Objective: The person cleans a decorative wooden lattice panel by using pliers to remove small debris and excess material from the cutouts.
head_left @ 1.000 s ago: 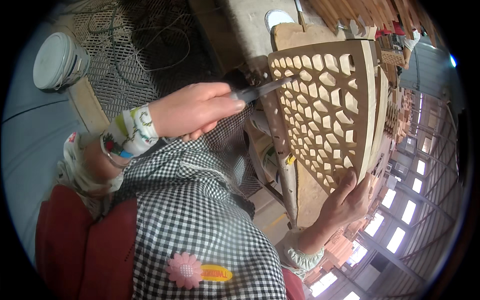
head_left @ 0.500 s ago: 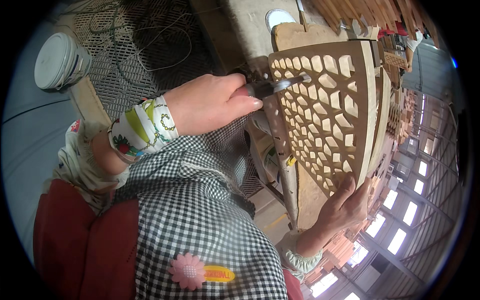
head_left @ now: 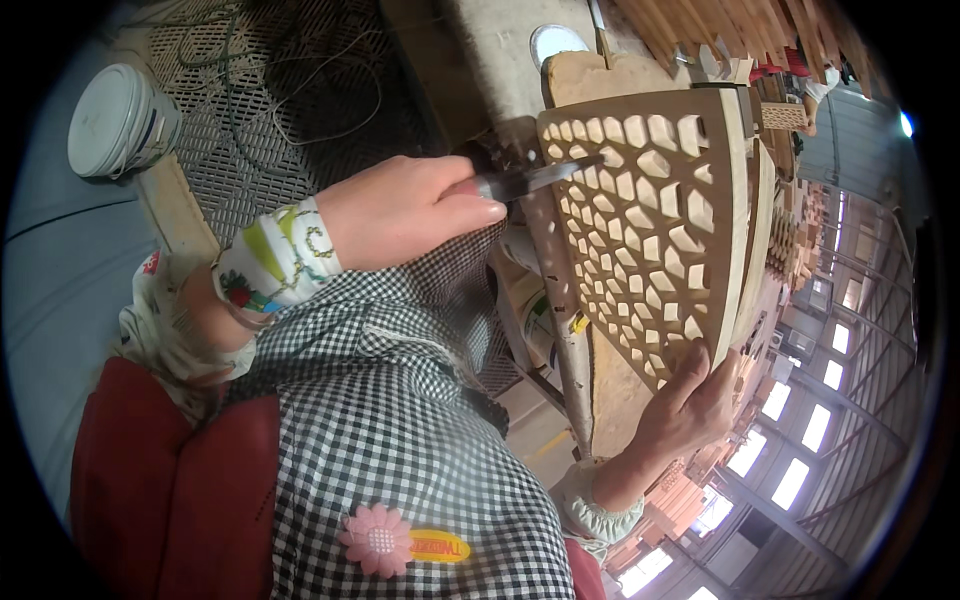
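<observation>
My left hand (head_left: pixel 405 212) is closed round the reddish handle of a narrow-bladed hand tool (head_left: pixel 535 180). Its metal blade points right, with the tip over the upper left part of a fan-shaped wooden lattice panel (head_left: pixel 728 200). Whether the tip touches the wood I cannot tell. The panel is cut through with many angular holes, smaller on the near side. At its lower right end my right hand (head_left: pixel 690 410) grips the edge, thumb on the face and fingers hidden behind. Beneath the panel lies a worn wooden board (head_left: pixel 615 400).
A lidded white bucket (head_left: pixel 110 125) stands at far left beside a perforated floor mat (head_left: pixel 215 120) with loose cords. Wooden strips (head_left: pixel 740 30) are piled at the top right. A white round container (head_left: pixel 555 42) sits behind the board. Another person's hand (head_left: pixel 810 115) shows at the far right.
My left hand has drawn back slightly to the left, bringing the tool with it. The panel and my right hand have hardly shifted.
</observation>
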Action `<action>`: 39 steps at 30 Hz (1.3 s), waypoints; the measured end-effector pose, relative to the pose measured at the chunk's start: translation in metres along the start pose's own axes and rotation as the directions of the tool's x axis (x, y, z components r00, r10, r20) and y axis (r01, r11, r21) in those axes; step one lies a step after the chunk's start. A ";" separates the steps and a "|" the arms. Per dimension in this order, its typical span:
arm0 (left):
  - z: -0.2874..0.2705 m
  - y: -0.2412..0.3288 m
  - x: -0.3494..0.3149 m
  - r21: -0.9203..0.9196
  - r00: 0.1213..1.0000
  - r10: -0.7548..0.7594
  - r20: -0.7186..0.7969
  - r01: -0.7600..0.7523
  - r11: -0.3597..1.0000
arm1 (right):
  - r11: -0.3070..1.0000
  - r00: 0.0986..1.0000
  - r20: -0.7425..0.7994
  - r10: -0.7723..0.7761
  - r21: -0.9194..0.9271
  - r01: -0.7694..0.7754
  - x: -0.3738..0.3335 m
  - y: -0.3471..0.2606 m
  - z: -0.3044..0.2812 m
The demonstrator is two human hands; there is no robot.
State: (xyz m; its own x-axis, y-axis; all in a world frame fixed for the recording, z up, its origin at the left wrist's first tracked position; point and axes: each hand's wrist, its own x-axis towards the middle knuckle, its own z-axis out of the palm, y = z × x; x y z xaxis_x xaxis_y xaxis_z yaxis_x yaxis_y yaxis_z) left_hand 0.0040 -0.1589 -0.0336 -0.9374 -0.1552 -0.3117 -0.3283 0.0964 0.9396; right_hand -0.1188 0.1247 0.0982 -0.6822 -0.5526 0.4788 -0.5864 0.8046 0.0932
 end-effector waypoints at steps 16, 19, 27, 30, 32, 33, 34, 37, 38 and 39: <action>-0.017 -0.002 0.022 0.042 0.995 0.052 -0.081 -0.048 0.998 | 0.999 0.998 -0.036 -0.046 0.013 0.047 -0.001 -0.002 0.000; -0.015 -0.005 0.025 0.076 0.990 0.113 -0.088 -0.106 0.991 | 1.000 0.997 0.074 0.030 -0.005 -0.030 -0.003 0.000 -0.005; -0.018 -0.003 0.024 -0.255 0.991 -0.081 0.111 0.107 0.961 | 0.999 0.997 0.059 0.049 -0.006 -0.049 -0.004 0.002 -0.003; -0.016 -0.005 0.029 -0.262 0.973 -0.107 0.203 0.159 0.952 | 1.000 1.000 0.004 -0.011 -0.011 0.011 -0.001 -0.002 -0.001; -0.018 -0.002 0.028 -0.270 0.969 -0.117 0.219 0.176 0.947 | 0.999 0.999 -0.013 -0.033 -0.012 0.033 0.000 -0.005 -0.001; -0.019 -0.001 0.027 -0.273 0.966 -0.122 0.229 0.184 0.944 | 1.000 1.000 -0.002 -0.026 -0.012 0.026 0.001 -0.006 -0.002; -0.021 0.002 0.025 -0.248 0.981 -0.108 0.160 0.145 0.958 | 1.000 1.000 0.009 -0.019 -0.012 0.019 0.001 -0.008 -0.003; -0.016 -0.001 0.021 -0.115 0.999 -0.002 -0.033 -0.002 0.993 | 1.000 1.000 -0.012 0.008 0.019 -0.008 -0.001 -0.010 -0.002; -0.010 -0.006 0.023 -0.040 0.993 0.073 -0.091 -0.077 0.996 | 1.000 1.000 -0.008 0.011 0.013 -0.011 -0.002 -0.009 -0.002; -0.005 -0.009 0.024 0.039 0.978 0.151 -0.143 -0.147 0.988 | 1.000 1.000 -0.006 0.015 0.007 -0.015 -0.004 -0.007 -0.003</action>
State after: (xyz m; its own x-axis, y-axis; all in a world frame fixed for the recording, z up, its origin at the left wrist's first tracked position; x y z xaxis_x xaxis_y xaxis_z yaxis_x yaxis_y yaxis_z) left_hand -0.0149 -0.1686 -0.0486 -0.9499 -0.2781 -0.1425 -0.1912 0.1566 0.9690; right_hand -0.1106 0.1215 0.0983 -0.6885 -0.5392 0.4849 -0.5791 0.8114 0.0800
